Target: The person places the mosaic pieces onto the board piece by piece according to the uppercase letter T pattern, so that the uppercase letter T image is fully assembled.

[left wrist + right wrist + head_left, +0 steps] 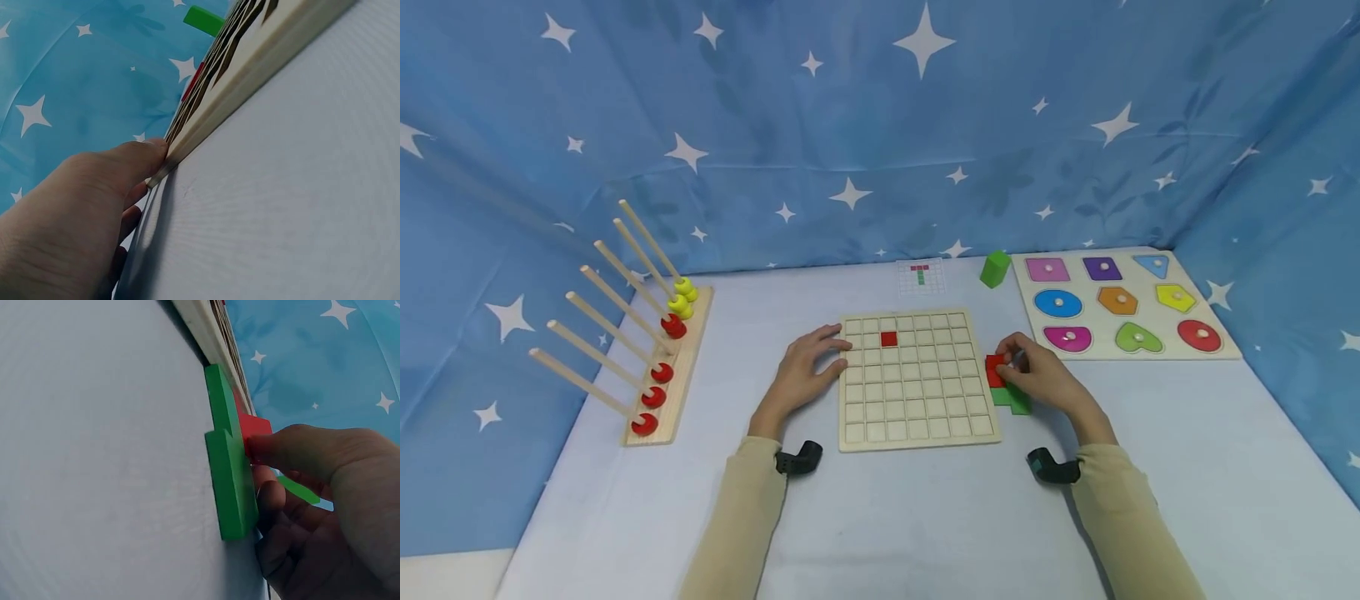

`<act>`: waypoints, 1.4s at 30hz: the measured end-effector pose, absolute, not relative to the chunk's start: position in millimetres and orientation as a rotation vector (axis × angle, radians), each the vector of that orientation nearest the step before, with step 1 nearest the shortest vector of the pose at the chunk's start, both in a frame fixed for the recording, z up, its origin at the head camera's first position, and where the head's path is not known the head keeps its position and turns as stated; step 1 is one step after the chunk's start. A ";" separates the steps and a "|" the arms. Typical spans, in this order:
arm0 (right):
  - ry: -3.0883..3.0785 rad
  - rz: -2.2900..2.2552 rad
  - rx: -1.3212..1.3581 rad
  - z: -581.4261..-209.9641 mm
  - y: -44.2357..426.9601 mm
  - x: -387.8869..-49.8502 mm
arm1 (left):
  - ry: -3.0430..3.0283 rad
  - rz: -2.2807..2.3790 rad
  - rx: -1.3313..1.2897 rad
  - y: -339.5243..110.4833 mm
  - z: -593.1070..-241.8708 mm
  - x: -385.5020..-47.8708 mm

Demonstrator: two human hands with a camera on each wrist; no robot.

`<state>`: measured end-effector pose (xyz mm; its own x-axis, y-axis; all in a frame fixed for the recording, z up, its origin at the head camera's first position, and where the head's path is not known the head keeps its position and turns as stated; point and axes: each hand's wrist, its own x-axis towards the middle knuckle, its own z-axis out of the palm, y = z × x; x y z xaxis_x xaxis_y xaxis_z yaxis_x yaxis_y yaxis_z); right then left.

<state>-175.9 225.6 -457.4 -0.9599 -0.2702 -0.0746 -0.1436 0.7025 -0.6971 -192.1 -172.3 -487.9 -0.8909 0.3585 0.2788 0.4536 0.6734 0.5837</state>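
A square wooden grid board [919, 446] lies in the middle of the table, with one red tile [889, 339] in a cell of its upper part. Thumb and fingertips of my left hand [805, 367] touch the board's left edge; in the left wrist view the thumb [140, 159] rests against its side. Right of the board, my right hand [1040, 375] pinches a red tile [255, 429] with the thumb on its face. Green tiles [231, 487] lie right beside it, against the board. The curled fingers partly hide the red tile.
Behind the board lie a small pattern card [921, 277] and a green block [996, 269]. A shape puzzle board [1097, 346] lies at the back right. On the left stands a wooden peg rack [681, 400] with red and yellow beads and tall pegs.
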 end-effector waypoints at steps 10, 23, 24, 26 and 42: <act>2.744 -1.134 -0.383 -464.2 226.8 -177.3 | -2.725 -0.980 -0.649 -172.3 -491.1 -196.5; 2.726 -1.193 -0.329 -452.1 228.3 -186.2 | -2.690 -1.023 -0.649 -170.2 -481.3 -203.9; 2.712 -1.198 -0.320 -453.1 227.6 -185.2 | -2.695 -1.030 -0.644 -170.8 -482.6 -202.6; 2.691 -1.214 -0.284 -456.1 226.4 -181.4 | -2.711 -1.052 -0.637 -171.2 -485.9 -198.6; 2.608 -1.517 -0.085 -453.3 215.8 -178.4 | -2.735 -1.043 -0.649 -174.0 -490.4 -194.5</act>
<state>-178.4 215.8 -453.3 -0.9909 -0.1101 -0.0775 0.0130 0.4950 -0.8688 -194.5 -174.0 -490.4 -0.8965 0.3429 0.2804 0.4426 0.6659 0.6006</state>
